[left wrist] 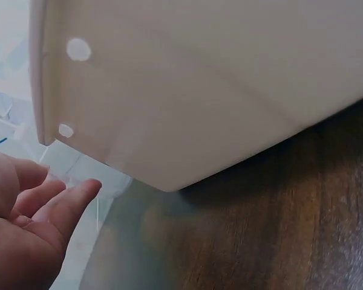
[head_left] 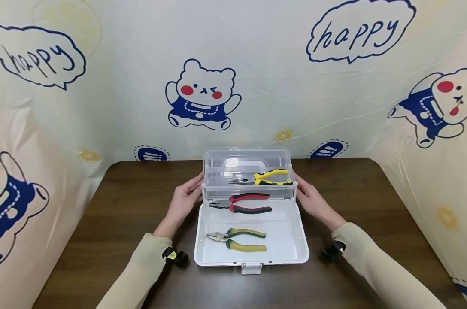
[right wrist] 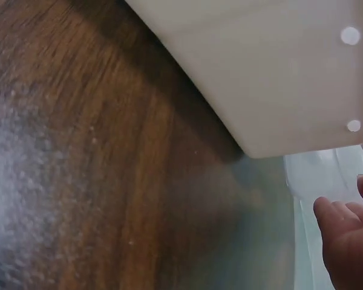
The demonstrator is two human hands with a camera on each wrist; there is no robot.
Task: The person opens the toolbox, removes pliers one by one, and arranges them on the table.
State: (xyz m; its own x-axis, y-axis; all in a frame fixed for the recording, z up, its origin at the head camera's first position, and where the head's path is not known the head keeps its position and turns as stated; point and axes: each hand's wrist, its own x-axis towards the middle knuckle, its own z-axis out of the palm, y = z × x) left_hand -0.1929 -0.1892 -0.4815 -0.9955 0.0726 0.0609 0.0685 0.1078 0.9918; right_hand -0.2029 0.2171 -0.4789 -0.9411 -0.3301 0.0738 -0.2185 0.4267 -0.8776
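A toolbox with a white base [head_left: 285, 231] stands open, its clear lid [head_left: 247, 156] raised at the back. Needle-nose pliers with yellow and black handles [head_left: 272, 182] lie in the clear upper part. Below them in the base are red-and-black pliers [head_left: 250, 209] and green-and-yellow pliers [head_left: 249, 247]. My left hand [head_left: 184, 203] is at the rear left side of the box, its fingertips partly hidden by the clear plastic. At the opposite side is my right hand [head_left: 314, 201], fingers also partly hidden. Both wrist views show loosely extended fingers beside the box; contact is unclear.
The box stands on a dark wooden table [head_left: 133, 201]. Behind it hangs a pale cloth [head_left: 272, 107] printed with bears and lettering, which also covers both sides. A white latch [head_left: 251, 269] juts from the box's front edge.
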